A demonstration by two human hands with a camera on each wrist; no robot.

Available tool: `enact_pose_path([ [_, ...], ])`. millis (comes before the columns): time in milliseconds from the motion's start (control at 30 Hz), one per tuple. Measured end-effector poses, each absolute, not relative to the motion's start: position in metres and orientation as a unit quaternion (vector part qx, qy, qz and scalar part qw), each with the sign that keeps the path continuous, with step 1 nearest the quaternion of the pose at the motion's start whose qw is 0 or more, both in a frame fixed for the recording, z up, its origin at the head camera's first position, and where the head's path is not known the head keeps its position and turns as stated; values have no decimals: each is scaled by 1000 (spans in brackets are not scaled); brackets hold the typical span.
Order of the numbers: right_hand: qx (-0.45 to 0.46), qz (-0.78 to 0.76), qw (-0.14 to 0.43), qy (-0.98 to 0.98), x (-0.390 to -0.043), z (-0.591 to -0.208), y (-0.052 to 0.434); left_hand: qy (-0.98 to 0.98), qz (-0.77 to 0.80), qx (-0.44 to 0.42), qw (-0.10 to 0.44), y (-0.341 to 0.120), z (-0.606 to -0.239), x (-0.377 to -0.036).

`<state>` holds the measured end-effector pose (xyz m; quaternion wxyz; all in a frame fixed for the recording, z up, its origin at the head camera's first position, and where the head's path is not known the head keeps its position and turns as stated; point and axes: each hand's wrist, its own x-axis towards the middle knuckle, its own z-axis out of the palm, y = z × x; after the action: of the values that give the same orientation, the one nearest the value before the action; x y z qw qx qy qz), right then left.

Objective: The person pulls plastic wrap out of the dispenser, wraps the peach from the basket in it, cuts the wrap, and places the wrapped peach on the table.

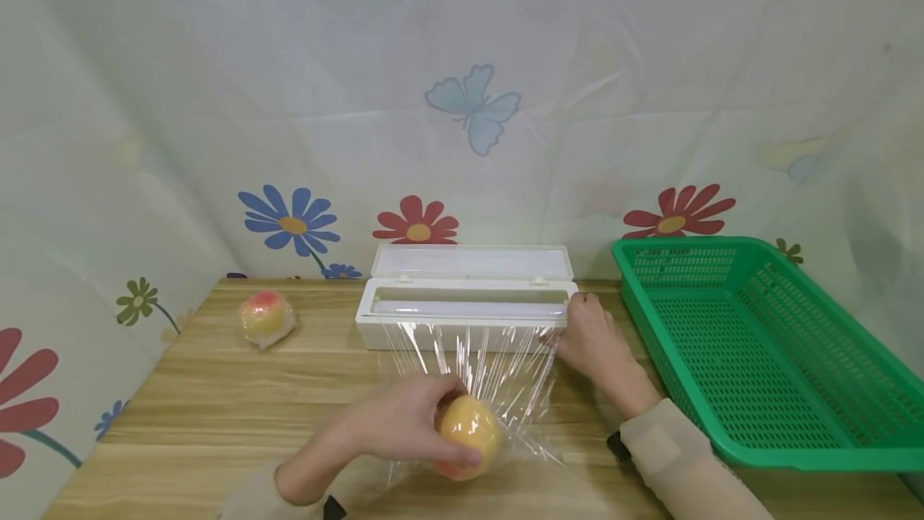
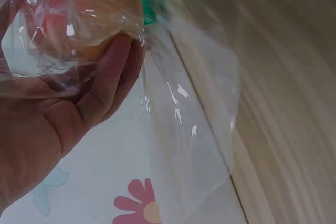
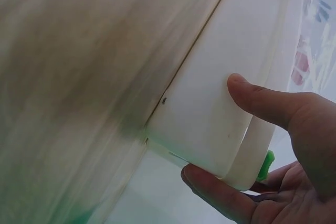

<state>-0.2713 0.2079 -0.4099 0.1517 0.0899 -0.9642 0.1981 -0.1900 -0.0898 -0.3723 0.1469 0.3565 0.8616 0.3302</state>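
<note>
My left hand (image 1: pixel 411 421) holds a yellow fruit with a red blush, like a peach (image 1: pixel 469 432), above the table's front part. In the left wrist view, fingers curl around the peach (image 2: pixel 89 14) with clear cling film (image 2: pixel 199 114) over it. That film stretches in creased strands back to the white cling film box (image 1: pixel 411 335), whose lid (image 1: pixel 472 262) stands raised; a roll (image 1: pixel 469 308) lies inside. At the box's right end is my right hand (image 1: pixel 595 339). The right wrist view shows its thumb on the box's long side and its fingers around the end.
Another peach (image 1: pixel 263 317), wrapped in film, sits at the left of the wooden table (image 1: pixel 318 375). A green plastic basket (image 1: pixel 686 416) stands on the right, close to my right forearm. Behind the table hangs a flowered curtain (image 1: pixel 346 143).
</note>
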Motion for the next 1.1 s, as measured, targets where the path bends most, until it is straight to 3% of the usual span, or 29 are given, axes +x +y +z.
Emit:
enact_pose_path([
  [200, 87, 199, 149, -965, -271, -409, 208, 889, 287, 341, 106, -85, -381, -189],
  [867, 94, 191, 147, -966, -270, -408, 209, 876, 331, 325, 129, -84, -389, -204],
  [1100, 99, 196, 159, -963, -272, -409, 209, 889, 305, 329, 89, -84, -386, -204],
])
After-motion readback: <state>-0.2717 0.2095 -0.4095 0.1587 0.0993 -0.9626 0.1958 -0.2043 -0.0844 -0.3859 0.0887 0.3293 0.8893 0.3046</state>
